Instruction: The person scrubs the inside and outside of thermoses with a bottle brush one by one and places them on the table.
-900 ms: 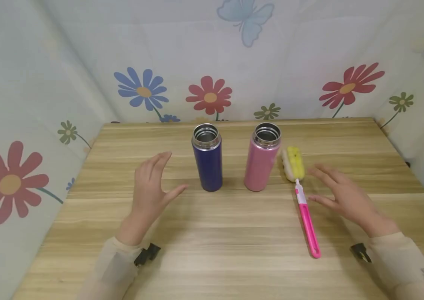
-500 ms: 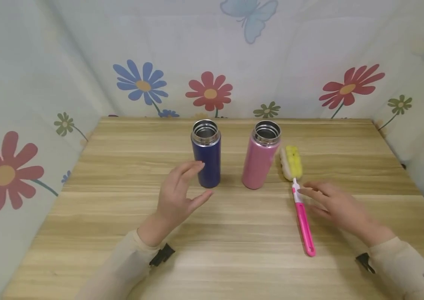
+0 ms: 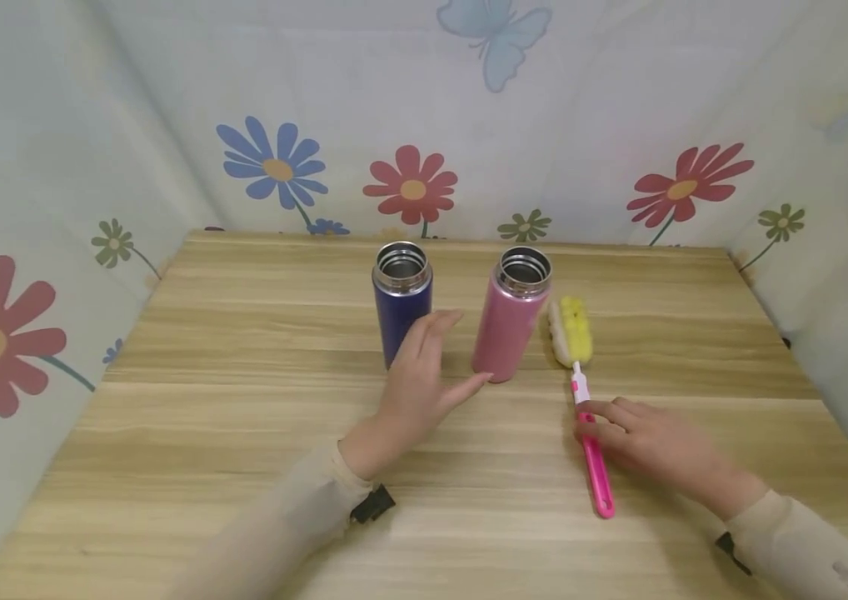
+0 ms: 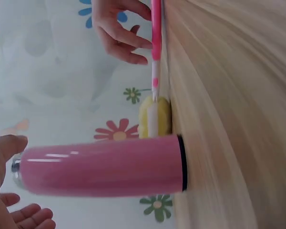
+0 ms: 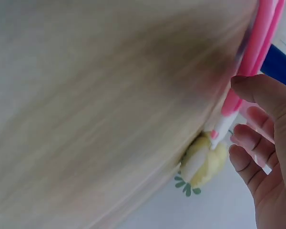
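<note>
An uncapped pink steel bottle (image 3: 508,333) stands upright on the wooden table, its mouth facing up. My left hand (image 3: 416,392) is just to its left, thumb and fingers spread apart, with nothing held. Behind that hand stands an uncapped dark blue bottle (image 3: 397,308), its lower part partly hidden. To the right lies a bottle brush (image 3: 599,479) with a yellow and white sponge head (image 3: 574,332). The fingertips of my right hand (image 3: 660,446) are right at its pink handle (image 5: 257,43), thumb on one side and loosely bent fingers on the other.
The wooden table (image 3: 192,467) reaches back to a white cloth (image 3: 581,100) printed with flowers and a butterfly. The same cloth hangs at both sides.
My left hand has moved right, past the blue bottle to the pink one. My right hand has come left and down, from beside the brush to its handle.
</note>
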Demonstrator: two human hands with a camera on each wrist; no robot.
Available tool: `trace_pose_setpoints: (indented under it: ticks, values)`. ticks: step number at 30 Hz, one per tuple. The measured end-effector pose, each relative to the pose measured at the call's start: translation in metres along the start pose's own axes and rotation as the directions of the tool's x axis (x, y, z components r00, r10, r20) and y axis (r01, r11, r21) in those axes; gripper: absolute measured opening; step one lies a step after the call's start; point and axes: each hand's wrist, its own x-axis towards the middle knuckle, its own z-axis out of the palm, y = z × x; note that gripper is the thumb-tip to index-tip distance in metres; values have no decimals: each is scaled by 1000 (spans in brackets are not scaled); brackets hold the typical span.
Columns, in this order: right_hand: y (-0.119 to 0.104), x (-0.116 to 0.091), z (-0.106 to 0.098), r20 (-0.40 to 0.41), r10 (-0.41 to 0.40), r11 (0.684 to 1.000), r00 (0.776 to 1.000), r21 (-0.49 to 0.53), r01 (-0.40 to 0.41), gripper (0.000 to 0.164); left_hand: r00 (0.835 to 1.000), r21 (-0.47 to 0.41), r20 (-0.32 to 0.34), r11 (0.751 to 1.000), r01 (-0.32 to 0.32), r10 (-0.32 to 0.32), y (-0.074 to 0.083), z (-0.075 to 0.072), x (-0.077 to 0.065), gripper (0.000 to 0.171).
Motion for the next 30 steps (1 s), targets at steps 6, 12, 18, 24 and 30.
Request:
trace_pose_setpoints:
  ticks: [6,12,18,24,30]
  values:
    - [-6,0,9,19,-129,989,991,-72,130,56,965,-77,85,964,253,-247,9,22,7,72]
    - [-9,1,12,-4,-227,967,974,-120,224,35,881,-145,153,872,468,-447,12,43,17,78]
    - [-8,3,18,-117,-358,912,926,-259,320,60,863,-248,154,827,504,-480,12,57,27,79]
    - [-3,6,15,-251,-392,899,885,-310,310,41,868,-292,149,817,497,-474,11,64,31,76]
    - [8,14,0,-406,-328,931,853,-290,220,36,856,-336,179,788,516,-485,10,66,35,74]
